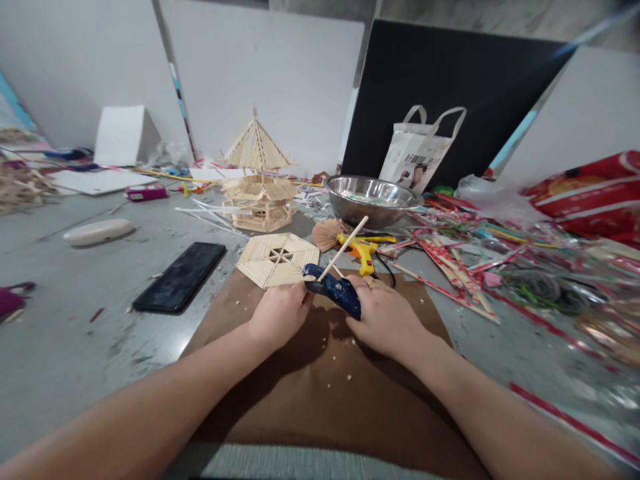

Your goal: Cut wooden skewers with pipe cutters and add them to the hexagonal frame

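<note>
My right hand [387, 313] is closed around a blue hand cutter [335, 288], its head pointing up and left. A thin wooden stick [345, 247] rises at a slant from the cutter's jaws. Close against the cutter head, my left hand [280, 313] has its fingers pressed together on the stick's lower end, mostly hidden behind the fingers. A second short stick tip shows between cutter and right hand. Just beyond the left hand lies a flat octagonal stick panel [255, 260] with a spoked opening. Both hands are over a brown sheet [320, 407] dotted with small wood chips.
A stick-built pavilion [260, 193] stands behind the panel. Nearby are a yellow glue gun [364, 250], a shell [326, 235], a metal bowl [373, 212] and a black phone [181, 277]. Red-wrapped sticks [457, 277] and plastic clutter the right; a white bag [415, 153] stands behind.
</note>
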`<control>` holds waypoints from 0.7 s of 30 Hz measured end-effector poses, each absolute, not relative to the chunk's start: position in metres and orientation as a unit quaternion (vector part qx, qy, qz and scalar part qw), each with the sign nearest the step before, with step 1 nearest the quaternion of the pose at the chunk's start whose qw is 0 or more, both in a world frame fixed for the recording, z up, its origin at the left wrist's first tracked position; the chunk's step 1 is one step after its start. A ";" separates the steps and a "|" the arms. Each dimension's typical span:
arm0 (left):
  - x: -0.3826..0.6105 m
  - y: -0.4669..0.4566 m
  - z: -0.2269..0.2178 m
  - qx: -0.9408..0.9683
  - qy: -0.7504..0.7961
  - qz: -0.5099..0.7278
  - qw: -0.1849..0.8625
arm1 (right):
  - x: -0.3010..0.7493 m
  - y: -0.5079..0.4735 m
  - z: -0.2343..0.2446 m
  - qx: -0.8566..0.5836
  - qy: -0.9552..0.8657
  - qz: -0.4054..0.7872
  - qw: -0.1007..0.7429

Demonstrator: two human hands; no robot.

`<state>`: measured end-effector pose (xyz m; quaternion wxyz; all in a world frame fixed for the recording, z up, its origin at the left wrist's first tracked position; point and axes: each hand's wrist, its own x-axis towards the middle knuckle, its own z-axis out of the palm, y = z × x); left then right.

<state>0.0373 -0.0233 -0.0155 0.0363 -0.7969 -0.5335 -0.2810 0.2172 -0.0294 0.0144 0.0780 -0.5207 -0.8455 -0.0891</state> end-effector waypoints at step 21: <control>0.036 -0.025 -0.016 -0.816 -0.517 -0.255 0.042 | 0.213 -0.033 0.021 -0.564 -0.824 -0.042 0.025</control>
